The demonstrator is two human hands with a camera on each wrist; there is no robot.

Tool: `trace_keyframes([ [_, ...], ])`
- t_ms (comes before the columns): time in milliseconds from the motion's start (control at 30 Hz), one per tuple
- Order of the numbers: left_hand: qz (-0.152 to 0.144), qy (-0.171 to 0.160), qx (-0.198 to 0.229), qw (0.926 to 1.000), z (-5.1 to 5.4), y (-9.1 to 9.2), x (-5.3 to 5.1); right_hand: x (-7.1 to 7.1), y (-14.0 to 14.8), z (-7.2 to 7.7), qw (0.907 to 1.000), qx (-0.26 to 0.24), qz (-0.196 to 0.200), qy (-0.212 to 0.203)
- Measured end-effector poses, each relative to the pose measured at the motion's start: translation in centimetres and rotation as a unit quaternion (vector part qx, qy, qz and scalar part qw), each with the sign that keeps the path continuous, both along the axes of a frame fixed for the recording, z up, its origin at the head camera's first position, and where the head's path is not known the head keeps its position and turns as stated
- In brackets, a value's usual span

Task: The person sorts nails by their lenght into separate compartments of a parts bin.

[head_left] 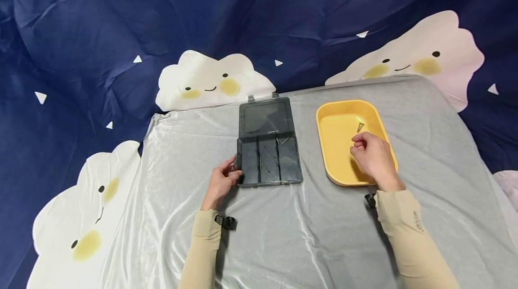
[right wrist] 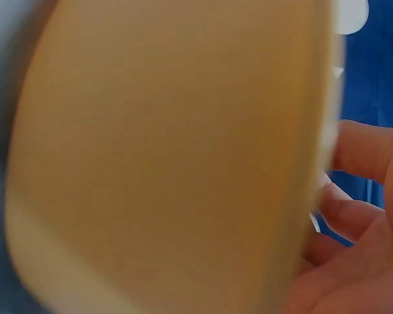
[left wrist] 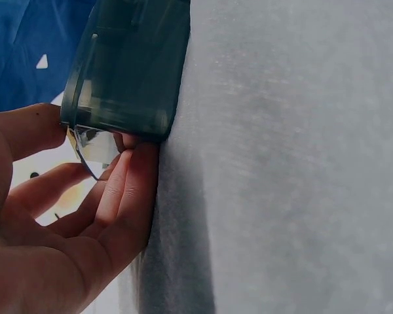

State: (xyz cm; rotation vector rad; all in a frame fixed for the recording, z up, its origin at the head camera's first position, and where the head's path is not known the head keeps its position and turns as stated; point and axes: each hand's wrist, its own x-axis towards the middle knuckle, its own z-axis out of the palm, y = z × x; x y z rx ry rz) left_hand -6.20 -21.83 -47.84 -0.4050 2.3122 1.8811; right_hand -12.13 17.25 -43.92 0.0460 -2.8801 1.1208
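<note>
A dark see-through compartment box [head_left: 247, 161] lies with its lid [head_left: 265, 118] folded back. Thin screws [head_left: 267, 173] lie in its middle compartment, and a few more [head_left: 285, 140] sit at the top of the right one. At the box's left edge, my left hand [head_left: 222, 179] grips the side; in the left wrist view the thumb touches the rim and the fingers reach under the wall. My right hand [head_left: 374, 156] hovers over the yellow tray [head_left: 333, 145], fingers loosely bent, just below a small group of screws [head_left: 360, 126]. The tray wall hides its fingertips in the right wrist view.
A grey cloth [head_left: 267, 235] covers the table, with creases in front of the box. Behind hangs a dark blue curtain [head_left: 226, 15] with cloud prints. The tray's raised rim stands around the right hand's space.
</note>
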Motion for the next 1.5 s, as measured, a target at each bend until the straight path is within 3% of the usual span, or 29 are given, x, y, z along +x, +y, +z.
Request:
trace_keyframes([
  [333, 0.002, 0.000, -0.003, 1.0000, 0.1, 0.0, 0.0, -0.6, 1.6, -1.7, 0.9971, 0.055, 0.042, -0.033],
  [600, 0.014, -0.002, -0.002, 0.9999, -2.6, -0.8, -0.8, -1.2, 1.6, -2.5, 0.9871, 0.116, 0.078, -0.078],
  [933, 0.026, 0.007, -0.019, 0.9995, -2.8, -0.5, -0.9, -1.4, 1.6, -2.7, 0.9809, 0.156, 0.092, -0.071],
  [1000, 0.022, 0.005, -0.013, 0.9997, -2.5, -0.5, -0.8, -1.5, 1.6, -2.8, 0.9796, 0.162, 0.096, -0.069],
  [1233, -0.001, -0.002, -0.011, 0.9999, 0.5, 0.2, 0.1, -1.7, 1.7, -3.1, 0.9792, 0.163, 0.101, -0.067],
  [1500, 0.001, 0.001, -0.008, 1.0000, 0.7, 0.2, 0.2, -1.6, 1.7, -3.4, 0.9809, 0.160, 0.100, -0.048],
])
